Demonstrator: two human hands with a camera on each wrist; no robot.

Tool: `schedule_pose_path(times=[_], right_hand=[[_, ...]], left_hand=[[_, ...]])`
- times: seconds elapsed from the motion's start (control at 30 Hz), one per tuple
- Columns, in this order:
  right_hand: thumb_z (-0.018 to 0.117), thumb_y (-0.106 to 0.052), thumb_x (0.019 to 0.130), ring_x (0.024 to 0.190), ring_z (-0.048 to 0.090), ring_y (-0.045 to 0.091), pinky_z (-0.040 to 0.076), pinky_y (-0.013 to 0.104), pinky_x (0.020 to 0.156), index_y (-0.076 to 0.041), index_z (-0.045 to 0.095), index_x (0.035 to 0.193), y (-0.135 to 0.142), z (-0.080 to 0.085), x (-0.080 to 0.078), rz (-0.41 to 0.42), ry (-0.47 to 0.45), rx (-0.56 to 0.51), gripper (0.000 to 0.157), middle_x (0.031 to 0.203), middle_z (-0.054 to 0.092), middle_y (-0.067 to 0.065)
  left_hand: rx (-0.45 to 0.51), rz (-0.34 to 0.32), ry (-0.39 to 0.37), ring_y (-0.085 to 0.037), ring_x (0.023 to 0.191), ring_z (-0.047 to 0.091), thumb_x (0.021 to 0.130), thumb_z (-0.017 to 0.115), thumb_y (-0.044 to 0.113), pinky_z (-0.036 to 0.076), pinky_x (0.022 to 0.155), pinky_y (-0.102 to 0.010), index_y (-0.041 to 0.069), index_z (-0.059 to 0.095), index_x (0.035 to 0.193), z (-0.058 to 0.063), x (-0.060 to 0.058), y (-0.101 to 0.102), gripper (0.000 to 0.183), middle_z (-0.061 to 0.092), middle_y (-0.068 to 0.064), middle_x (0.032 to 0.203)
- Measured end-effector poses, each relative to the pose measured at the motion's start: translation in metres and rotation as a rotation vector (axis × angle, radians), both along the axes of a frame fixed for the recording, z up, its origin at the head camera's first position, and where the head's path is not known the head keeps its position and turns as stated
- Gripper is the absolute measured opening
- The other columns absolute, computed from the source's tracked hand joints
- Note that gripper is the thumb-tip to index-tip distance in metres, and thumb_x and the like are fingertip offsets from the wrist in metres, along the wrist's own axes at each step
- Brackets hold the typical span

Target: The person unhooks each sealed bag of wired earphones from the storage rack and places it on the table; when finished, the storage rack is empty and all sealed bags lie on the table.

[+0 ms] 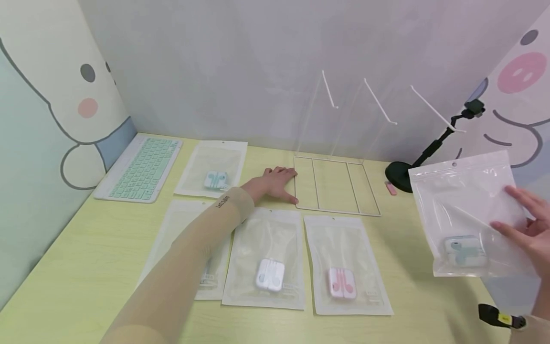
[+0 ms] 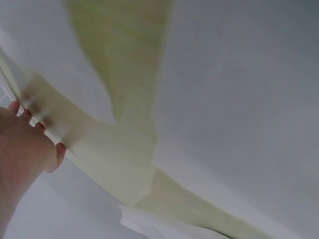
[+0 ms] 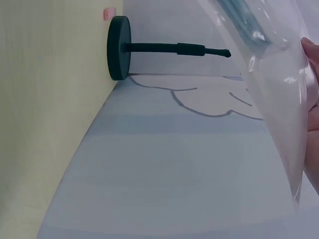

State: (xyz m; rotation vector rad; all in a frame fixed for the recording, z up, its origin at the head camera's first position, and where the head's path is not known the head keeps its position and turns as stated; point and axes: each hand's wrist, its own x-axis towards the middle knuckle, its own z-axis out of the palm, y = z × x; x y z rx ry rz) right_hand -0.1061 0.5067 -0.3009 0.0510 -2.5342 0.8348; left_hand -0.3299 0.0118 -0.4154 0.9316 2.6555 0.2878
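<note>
My right hand (image 1: 533, 224) holds a clear zip bag (image 1: 472, 196) up at the right, thumb and fingers at its side edge. Inside the bag lies a case of light-blue earphones (image 1: 465, 251). My left hand (image 1: 277, 184) rests on the table with its fingers spread, fingertips at the left side of a white wire display rack (image 1: 339, 210). The rack's three hooks (image 1: 380, 101) stick out above its base. In the left wrist view the left hand (image 2: 25, 144) appears at the left edge. The right wrist view shows the bag (image 3: 279, 94) near the right hand (image 3: 312, 109).
Bagged white earphones (image 1: 270, 275), bagged pink earphones (image 1: 342, 283) and two more bags, one partly hidden by the left arm, lie on the table. A mint keyboard (image 1: 143, 169) lies left. At right stand a black stand (image 1: 399, 176) and small pink object (image 1: 391, 188).
</note>
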Motion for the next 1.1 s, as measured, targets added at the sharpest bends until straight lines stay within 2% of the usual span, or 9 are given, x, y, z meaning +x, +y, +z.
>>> schedule_pose_path(times=[0.13, 0.27, 0.4, 0.6, 0.73, 0.83, 0.87, 0.97, 1.1], right_hand=[[0.064, 0.011, 0.081, 0.075, 0.047, -0.018, 0.043, 0.004, 0.054, -0.021, 0.036, 0.147, -0.003, -0.01, 0.007, 0.068, -0.054, -0.039, 0.078, 0.142, 0.031, -0.02], [0.067, 0.005, 0.082, 0.068, 0.044, -0.014, 0.041, 0.004, 0.054, -0.025, 0.034, 0.147, -0.003, -0.018, 0.014, 0.063, -0.144, 0.0, 0.079, 0.143, 0.027, -0.026], [0.07, 0.003, 0.081, 0.075, 0.043, -0.015, 0.038, 0.0, 0.062, -0.025, 0.035, 0.147, -0.005, -0.027, 0.021, 0.086, -0.221, 0.011, 0.08, 0.142, 0.027, -0.03], [0.072, -0.017, 0.084, 0.078, 0.036, -0.015, 0.035, 0.009, 0.06, -0.03, 0.03, 0.149, -0.008, -0.038, 0.026, 0.055, -0.384, 0.144, 0.079, 0.139, 0.019, -0.04], [0.069, -0.027, 0.087, 0.085, 0.029, -0.016, 0.04, 0.037, 0.076, -0.031, 0.026, 0.15, -0.01, -0.048, 0.025, 0.051, -0.464, 0.169, 0.076, 0.141, 0.015, -0.038], [0.068, -0.028, 0.087, 0.1, 0.031, -0.017, 0.032, 0.041, 0.101, -0.03, 0.026, 0.15, -0.009, -0.059, 0.025, 0.081, -0.46, 0.17, 0.075, 0.142, 0.013, -0.038], [0.068, -0.026, 0.087, 0.107, 0.03, -0.018, 0.027, 0.028, 0.107, -0.028, 0.027, 0.15, -0.008, -0.062, 0.025, 0.102, -0.443, 0.173, 0.075, 0.142, 0.013, -0.038], [0.072, -0.02, 0.084, 0.113, 0.017, -0.026, 0.009, -0.005, 0.089, -0.023, 0.03, 0.149, -0.007, -0.071, 0.023, 0.172, -0.377, 0.202, 0.077, 0.137, 0.016, -0.041], [0.077, -0.012, 0.077, 0.112, 0.014, -0.027, 0.01, -0.008, 0.086, -0.015, 0.033, 0.148, -0.007, -0.079, 0.019, 0.254, -0.323, 0.22, 0.083, 0.131, 0.017, -0.043]], left_hand=[[0.008, -0.008, -0.005, -0.026, 0.145, 0.009, 0.073, 0.056, 0.076, 0.011, 0.11, -0.057, 0.021, 0.015, 0.152, 0.001, 0.001, 0.0, 0.104, 0.011, 0.0, 0.159], [0.009, -0.01, -0.003, -0.026, 0.145, 0.009, 0.074, 0.056, 0.075, 0.011, 0.111, -0.057, 0.021, 0.015, 0.152, 0.002, 0.002, 0.001, 0.103, 0.011, 0.0, 0.159], [0.004, -0.011, -0.004, -0.026, 0.145, 0.008, 0.074, 0.055, 0.076, 0.01, 0.111, -0.056, 0.022, 0.014, 0.152, 0.003, 0.002, 0.002, 0.104, 0.01, 0.0, 0.159], [0.0, -0.01, 0.003, -0.026, 0.145, 0.008, 0.073, 0.056, 0.076, 0.011, 0.11, -0.056, 0.022, 0.014, 0.152, 0.003, 0.001, 0.002, 0.104, 0.009, 0.001, 0.159], [-0.009, -0.006, 0.012, -0.026, 0.145, 0.008, 0.073, 0.054, 0.078, 0.011, 0.11, -0.056, 0.022, 0.013, 0.152, 0.002, -0.001, 0.001, 0.105, 0.008, 0.002, 0.16], [-0.012, -0.007, 0.014, -0.025, 0.145, 0.008, 0.073, 0.053, 0.078, 0.012, 0.11, -0.055, 0.022, 0.013, 0.153, 0.001, -0.001, 0.001, 0.105, 0.007, 0.003, 0.16], [-0.014, -0.008, 0.014, -0.025, 0.145, 0.008, 0.073, 0.053, 0.078, 0.012, 0.11, -0.055, 0.022, 0.013, 0.153, 0.001, -0.001, 0.001, 0.105, 0.007, 0.003, 0.16], [-0.016, -0.009, 0.013, -0.026, 0.145, 0.007, 0.074, 0.053, 0.077, 0.012, 0.11, -0.056, 0.022, 0.013, 0.153, 0.0, -0.001, 0.001, 0.104, 0.007, 0.003, 0.16], [-0.02, -0.009, 0.012, -0.026, 0.145, 0.007, 0.074, 0.054, 0.077, 0.011, 0.11, -0.057, 0.022, 0.013, 0.153, -0.002, -0.001, 0.001, 0.104, 0.006, 0.003, 0.16]])
